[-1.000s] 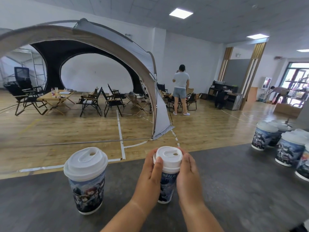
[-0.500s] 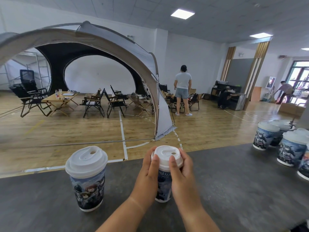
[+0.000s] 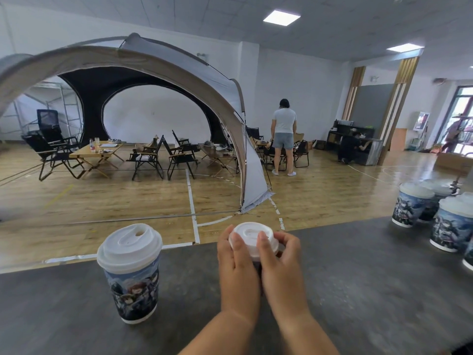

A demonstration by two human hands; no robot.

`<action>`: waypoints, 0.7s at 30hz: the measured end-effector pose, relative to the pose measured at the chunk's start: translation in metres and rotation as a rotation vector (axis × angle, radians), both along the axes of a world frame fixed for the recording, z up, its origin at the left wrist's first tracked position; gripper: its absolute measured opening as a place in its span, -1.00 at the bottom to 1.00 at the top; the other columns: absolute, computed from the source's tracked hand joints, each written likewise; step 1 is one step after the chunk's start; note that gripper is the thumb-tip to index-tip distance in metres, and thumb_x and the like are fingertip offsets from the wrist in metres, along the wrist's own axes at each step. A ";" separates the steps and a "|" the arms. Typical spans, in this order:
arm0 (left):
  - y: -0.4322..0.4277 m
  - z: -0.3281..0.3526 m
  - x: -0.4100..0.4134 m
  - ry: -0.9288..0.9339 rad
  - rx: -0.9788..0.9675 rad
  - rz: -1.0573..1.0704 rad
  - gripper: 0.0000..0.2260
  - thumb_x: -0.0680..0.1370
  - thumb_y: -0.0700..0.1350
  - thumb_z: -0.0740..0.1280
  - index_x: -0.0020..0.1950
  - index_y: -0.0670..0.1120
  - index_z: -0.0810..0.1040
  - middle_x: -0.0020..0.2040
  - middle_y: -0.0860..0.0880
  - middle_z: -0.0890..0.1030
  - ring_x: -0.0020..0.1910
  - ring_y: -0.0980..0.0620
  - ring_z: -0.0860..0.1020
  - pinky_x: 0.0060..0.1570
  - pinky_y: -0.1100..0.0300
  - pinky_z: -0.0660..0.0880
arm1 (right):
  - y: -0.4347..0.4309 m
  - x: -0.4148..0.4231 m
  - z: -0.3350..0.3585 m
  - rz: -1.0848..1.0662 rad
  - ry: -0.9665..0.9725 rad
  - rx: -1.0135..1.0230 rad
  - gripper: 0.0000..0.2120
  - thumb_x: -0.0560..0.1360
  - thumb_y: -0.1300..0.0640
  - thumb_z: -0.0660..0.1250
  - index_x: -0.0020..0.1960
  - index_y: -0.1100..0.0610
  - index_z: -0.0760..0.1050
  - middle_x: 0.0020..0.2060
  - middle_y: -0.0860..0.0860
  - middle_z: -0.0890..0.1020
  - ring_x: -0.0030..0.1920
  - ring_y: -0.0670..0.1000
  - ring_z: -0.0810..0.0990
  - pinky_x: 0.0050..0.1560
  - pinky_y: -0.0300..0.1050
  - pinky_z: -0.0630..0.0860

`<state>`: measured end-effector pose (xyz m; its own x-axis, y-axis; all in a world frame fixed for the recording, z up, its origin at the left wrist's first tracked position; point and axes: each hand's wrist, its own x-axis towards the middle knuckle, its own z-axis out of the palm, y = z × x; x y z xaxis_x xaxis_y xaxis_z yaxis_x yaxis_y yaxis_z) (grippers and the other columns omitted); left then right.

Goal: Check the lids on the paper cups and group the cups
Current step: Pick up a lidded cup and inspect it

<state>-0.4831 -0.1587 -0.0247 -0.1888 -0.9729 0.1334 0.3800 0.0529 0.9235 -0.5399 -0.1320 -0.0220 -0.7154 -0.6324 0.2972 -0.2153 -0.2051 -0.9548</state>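
Change: over the last second both hands have closed in round the held cup (image 3: 256, 268). Its printed wall, which showed between them, is now almost covered, and both thumbs have climbed onto the lid (image 3: 249, 233).
Meaning: this looks like the lid check on this cup, a press to seat the rim. Grouping it is not yet done.
Left hand (image 3: 236, 275): wrapped round the held cup's left side, with the thumb lying on the lid's left edge.
Right hand (image 3: 281, 272): wrapped round its right side, thumb on top of the lid, fingers curled round the far rim.
Held cup: upright between the palms. Whether its base touches the surface (image 3: 371, 290) is hidden.
Lone cup (image 3: 131, 285): to the held cup's left, apart from it, standing lidded and untouched.
Grouped cups (image 3: 409, 208): well to the held cup's right and farther back, several lidded cups close together. This is probably where the held cup belongs.
Beyond: past the held cup, a wooden floor with a tent (image 3: 179, 80) and folding chairs (image 3: 148, 157).
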 end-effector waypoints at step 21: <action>-0.043 0.018 0.013 -0.023 0.200 -0.216 -0.74 0.50 0.10 0.27 0.07 0.04 0.65 0.08 -0.13 0.67 0.07 -0.16 0.64 0.16 -0.17 0.54 | -0.023 -0.049 0.013 0.243 -0.118 0.124 -0.91 0.54 0.20 0.34 -0.03 0.14 0.62 -0.10 0.07 0.72 -0.07 -0.01 0.63 -0.05 -0.14 0.49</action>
<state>-0.4706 -0.2013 -0.0062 -0.3954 -0.9163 -0.0636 0.3415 -0.2109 0.9159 -0.5886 -0.1552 -0.0089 -0.5637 -0.8156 0.1306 -0.0599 -0.1173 -0.9913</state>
